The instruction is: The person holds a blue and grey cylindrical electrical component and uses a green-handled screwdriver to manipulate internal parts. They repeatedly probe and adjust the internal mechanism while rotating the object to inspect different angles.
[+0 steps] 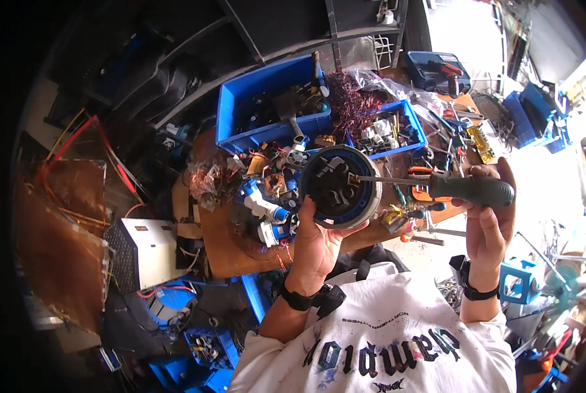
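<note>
Forearms [293, 321] raised, right fingers [505, 173] curled

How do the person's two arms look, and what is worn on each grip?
The left grip and right grip are bare, without gloves. There is a black left wrist strap and a black right wrist strap, each with a black boxy piece. The white sleeves are short.
</note>
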